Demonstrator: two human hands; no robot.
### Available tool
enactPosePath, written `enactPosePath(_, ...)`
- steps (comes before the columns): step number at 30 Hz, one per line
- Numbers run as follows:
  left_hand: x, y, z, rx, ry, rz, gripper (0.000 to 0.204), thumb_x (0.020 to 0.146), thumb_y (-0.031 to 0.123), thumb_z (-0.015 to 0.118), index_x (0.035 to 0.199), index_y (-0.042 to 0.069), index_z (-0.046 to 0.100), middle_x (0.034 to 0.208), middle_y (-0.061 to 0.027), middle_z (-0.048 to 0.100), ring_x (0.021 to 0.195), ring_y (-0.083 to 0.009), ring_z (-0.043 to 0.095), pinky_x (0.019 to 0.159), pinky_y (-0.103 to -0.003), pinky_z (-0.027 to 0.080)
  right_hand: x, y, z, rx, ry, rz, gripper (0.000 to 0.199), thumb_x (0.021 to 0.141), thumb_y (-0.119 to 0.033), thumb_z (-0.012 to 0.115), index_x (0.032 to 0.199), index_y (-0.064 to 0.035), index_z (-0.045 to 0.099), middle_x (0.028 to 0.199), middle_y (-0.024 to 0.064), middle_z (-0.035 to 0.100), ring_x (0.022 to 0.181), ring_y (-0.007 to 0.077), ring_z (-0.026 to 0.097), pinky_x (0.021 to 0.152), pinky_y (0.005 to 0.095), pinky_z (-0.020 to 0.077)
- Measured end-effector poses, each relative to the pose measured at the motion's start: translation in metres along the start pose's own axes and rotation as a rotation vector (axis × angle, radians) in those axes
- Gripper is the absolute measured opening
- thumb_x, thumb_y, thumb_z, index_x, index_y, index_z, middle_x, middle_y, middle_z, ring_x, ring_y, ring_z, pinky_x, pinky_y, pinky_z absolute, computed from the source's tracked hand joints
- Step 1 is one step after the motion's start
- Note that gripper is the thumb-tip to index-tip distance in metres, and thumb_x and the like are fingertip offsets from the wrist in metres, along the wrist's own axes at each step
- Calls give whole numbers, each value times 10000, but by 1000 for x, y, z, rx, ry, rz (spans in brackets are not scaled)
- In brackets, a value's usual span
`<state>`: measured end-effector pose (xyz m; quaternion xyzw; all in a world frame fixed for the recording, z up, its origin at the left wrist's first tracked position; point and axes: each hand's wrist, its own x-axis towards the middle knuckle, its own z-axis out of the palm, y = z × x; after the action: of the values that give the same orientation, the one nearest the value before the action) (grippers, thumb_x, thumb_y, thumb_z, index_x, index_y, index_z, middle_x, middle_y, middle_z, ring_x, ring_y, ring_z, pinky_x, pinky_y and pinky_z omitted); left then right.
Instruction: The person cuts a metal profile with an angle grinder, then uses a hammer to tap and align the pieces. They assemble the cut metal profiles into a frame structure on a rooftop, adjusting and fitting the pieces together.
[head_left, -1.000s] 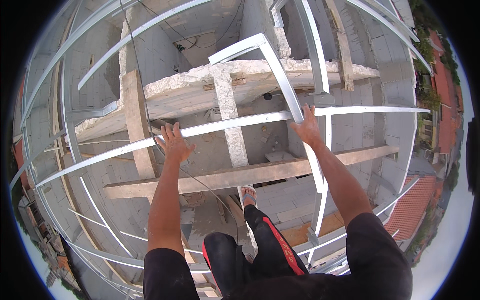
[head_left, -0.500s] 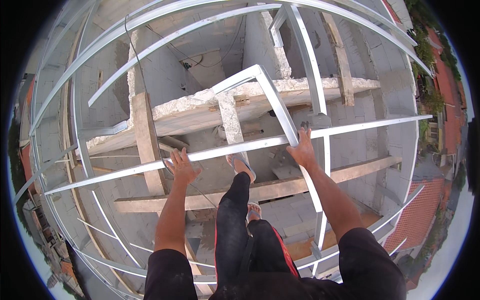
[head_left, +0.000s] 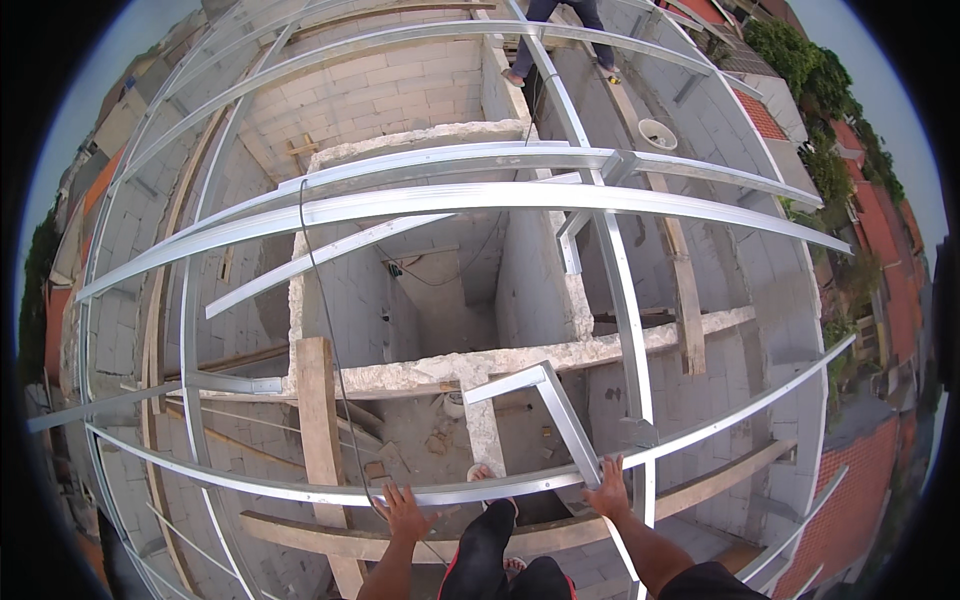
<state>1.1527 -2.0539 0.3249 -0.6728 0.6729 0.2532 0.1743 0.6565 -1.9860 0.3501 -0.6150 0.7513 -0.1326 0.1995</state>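
Note:
A long silvery metal channel (head_left: 450, 495) runs crosswise in front of me, over a frame of other channels. My left hand (head_left: 404, 514) rests on it with its fingers spread, next to a dark cable. Further right, my right hand (head_left: 608, 494) has its fingers over the same channel and its thumb toward an L-shaped metal piece (head_left: 568, 425). That piece's long leg meets the crosswise channel beside my right hand. A lengthwise channel (head_left: 625, 310) passes just right of this hand. The undersides of both hands are hidden.
Below are block walls (head_left: 530, 270) and a drop between them. Wooden planks (head_left: 320, 410) lie across the gaps; my sandalled foot (head_left: 482, 472) is near a narrow concrete beam (head_left: 483, 430). Farther off, another person's legs (head_left: 597, 25) stand by a white bucket (head_left: 657, 135).
The view has tilted up, so the crosswise channel and both hands appear lower. Another person's legs and the bucket have come into sight. My hands remain at about the same places along the channel.

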Motion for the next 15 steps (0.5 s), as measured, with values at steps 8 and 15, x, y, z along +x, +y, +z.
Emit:
enactPosePath(8, 9, -8, -6, -111, -51, -13, 1220, 845, 902, 577, 1628, -10, 371, 1707, -360, 241, 1651, -488, 11, 1233, -773, -83, 49, -29, -83, 94, -282, 455, 921, 703, -268, 886, 1467, 41, 474, 1377, 301, 622, 1309, 479, 601, 1115, 511, 499)
enactPosePath(15, 15, -4, -24, -166, -179, -73, 1153, 876, 876, 568, 1648, 42, 378, 1737, -323, 220, 1657, -470, 8, 1245, -763, -71, 55, -73, -278, -40, -13, 377, 807, 720, -202, 864, 1414, 33, 527, 1226, 295, 682, 1185, 484, 662, 1035, 523, 529)
